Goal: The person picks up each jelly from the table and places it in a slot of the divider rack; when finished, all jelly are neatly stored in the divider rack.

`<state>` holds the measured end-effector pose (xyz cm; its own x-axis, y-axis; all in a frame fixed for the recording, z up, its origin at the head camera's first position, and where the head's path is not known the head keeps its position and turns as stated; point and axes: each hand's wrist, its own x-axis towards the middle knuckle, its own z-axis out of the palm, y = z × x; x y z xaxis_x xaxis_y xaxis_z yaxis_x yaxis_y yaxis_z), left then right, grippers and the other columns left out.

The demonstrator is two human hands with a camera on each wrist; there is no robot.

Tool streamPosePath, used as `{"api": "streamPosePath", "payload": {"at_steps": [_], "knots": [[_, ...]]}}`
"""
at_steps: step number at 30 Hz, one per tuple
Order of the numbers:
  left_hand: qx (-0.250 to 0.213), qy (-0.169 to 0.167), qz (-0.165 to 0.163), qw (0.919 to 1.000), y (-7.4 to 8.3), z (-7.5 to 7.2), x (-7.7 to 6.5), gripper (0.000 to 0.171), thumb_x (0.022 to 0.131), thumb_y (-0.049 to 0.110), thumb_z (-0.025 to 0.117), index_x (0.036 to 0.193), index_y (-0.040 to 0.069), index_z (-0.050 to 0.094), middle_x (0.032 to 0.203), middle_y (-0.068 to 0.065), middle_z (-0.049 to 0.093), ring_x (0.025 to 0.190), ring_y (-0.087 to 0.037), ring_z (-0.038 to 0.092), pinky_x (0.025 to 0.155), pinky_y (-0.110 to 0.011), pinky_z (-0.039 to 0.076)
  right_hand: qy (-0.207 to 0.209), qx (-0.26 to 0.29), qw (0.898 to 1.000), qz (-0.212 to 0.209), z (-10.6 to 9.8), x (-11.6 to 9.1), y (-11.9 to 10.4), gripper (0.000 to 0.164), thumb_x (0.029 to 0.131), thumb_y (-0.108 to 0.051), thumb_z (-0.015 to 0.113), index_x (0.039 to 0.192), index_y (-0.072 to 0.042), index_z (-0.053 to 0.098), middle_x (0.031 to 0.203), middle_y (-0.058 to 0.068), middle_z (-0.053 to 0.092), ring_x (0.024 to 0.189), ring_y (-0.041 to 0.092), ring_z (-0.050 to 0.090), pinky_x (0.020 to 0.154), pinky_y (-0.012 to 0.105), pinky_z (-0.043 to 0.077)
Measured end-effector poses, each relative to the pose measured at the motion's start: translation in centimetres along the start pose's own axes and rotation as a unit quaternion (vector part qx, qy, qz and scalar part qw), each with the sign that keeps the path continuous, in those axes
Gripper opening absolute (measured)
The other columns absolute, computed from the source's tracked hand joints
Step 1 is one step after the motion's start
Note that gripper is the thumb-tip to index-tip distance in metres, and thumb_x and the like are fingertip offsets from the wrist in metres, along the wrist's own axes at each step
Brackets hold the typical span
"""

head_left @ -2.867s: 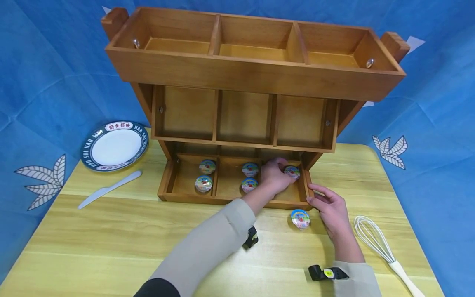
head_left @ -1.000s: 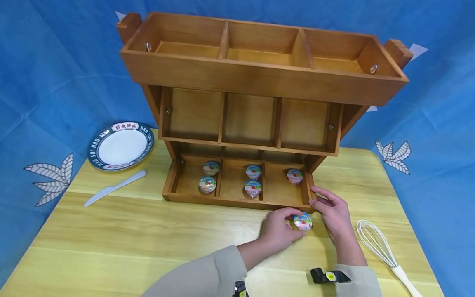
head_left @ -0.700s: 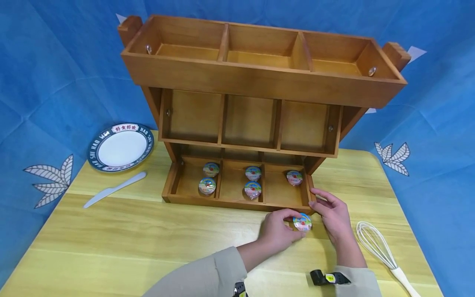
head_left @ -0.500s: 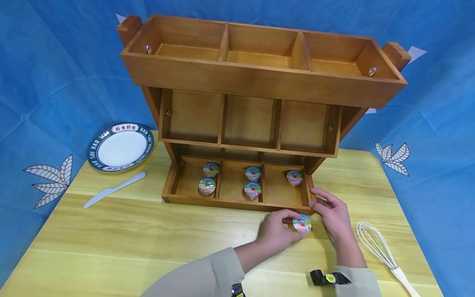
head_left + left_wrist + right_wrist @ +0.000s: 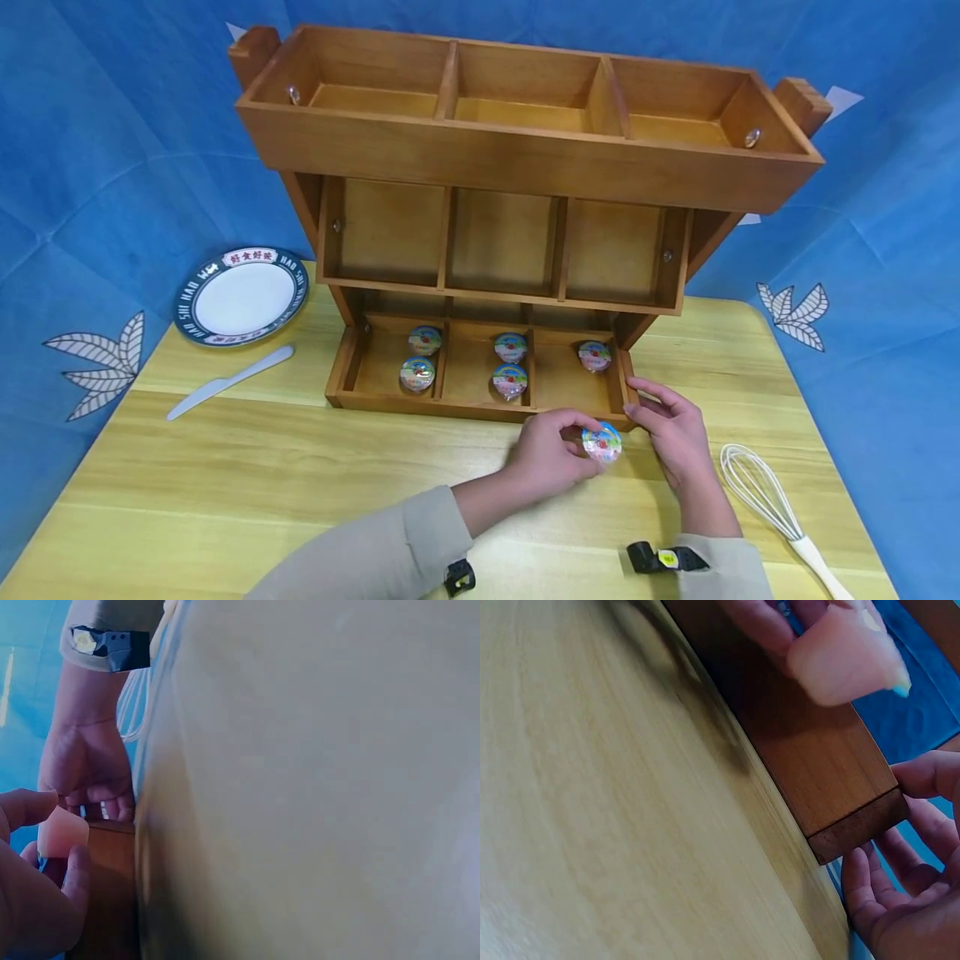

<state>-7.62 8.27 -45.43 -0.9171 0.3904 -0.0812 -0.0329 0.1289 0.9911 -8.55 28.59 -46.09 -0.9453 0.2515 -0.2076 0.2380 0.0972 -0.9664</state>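
My left hand (image 5: 546,460) pinches a jelly cup (image 5: 602,443) between thumb and fingertips, close in front of the wooden rack's bottom tray (image 5: 450,408). A printed lid faces up in the head view; the left wrist view shows the cup's pink side (image 5: 61,834). At the tray's right end, my right hand (image 5: 677,432) has its thumb and fingertips against the corner, the other fingers loosely bent below. Inside the tray, two jelly cups (image 5: 417,373) sit in the left compartment, two more cups (image 5: 510,382) in the middle, and one cup (image 5: 594,356) in the right.
Above the tray, the rack's middle tier (image 5: 498,237) and top tier (image 5: 525,146) each have three compartments. A plate (image 5: 243,298) and a white spreading knife (image 5: 228,383) lie at left. The white-handled whisk (image 5: 765,492) lies right of my right arm. Blue cloth (image 5: 112,208) hangs behind.
The left hand came out of the tray's right compartment, leaving a jelly cup there. It took the cup lying in front and has shifted it slightly left. The right hand stays put.
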Motion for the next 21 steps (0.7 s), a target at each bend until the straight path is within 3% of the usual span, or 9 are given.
{"api": "streamPosePath", "payload": {"at_steps": [7, 14, 18, 21], "knots": [[-0.017, -0.009, 0.015, 0.9997, 1.3, -0.8, 0.8, 0.042, 0.068, -0.009, 0.087, 0.102, 0.013, 0.074, 0.092, 0.008, 0.066, 0.073, -0.01, 0.067, 0.061, -0.024, 0.056, -0.002, 0.011, 1.0, -0.001, 0.0, -0.1, 0.0, 0.045, 0.092, 0.003, 0.068, 0.135, 0.005, 0.057, 0.139, 0.009, 0.046, 0.111, 0.016, 0.053, 0.083, 0.02, 0.052], [-0.016, 0.016, 0.038, 0.999, 2.6, -1.8, 3.1, 0.041, 0.068, -0.008, 0.087, 0.103, 0.011, 0.074, 0.093, 0.004, 0.067, 0.075, -0.013, 0.068, 0.064, -0.024, 0.057, -0.003, 0.004, 1.0, 0.004, 0.1, -0.2, -0.1, 0.045, 0.092, 0.003, 0.067, 0.136, 0.005, 0.056, 0.14, 0.009, 0.045, 0.113, 0.017, 0.052, 0.083, 0.02, 0.052], [-0.001, 0.034, 0.029, 0.999, 2.9, -2.1, 4.6, 0.041, 0.068, -0.006, 0.088, 0.101, 0.014, 0.075, 0.092, 0.006, 0.067, 0.074, -0.009, 0.067, 0.063, -0.024, 0.057, -0.003, -0.003, 1.0, 0.006, 0.0, -0.1, -0.2, 0.046, 0.092, 0.001, 0.068, 0.137, 0.004, 0.056, 0.142, 0.008, 0.043, 0.114, 0.018, 0.05, 0.082, 0.019, 0.052], [0.037, 0.043, 0.027, 0.998, 2.6, -2.1, 5.6, 0.04, 0.068, -0.002, 0.089, 0.1, 0.017, 0.076, 0.088, 0.009, 0.067, 0.075, -0.006, 0.065, 0.063, -0.023, 0.056, -0.002, -0.003, 1.0, 0.008, 0.0, -0.1, -0.2, 0.047, 0.093, 0.0, 0.068, 0.138, 0.003, 0.056, 0.143, 0.008, 0.042, 0.115, 0.018, 0.049, 0.082, 0.019, 0.051]]}}
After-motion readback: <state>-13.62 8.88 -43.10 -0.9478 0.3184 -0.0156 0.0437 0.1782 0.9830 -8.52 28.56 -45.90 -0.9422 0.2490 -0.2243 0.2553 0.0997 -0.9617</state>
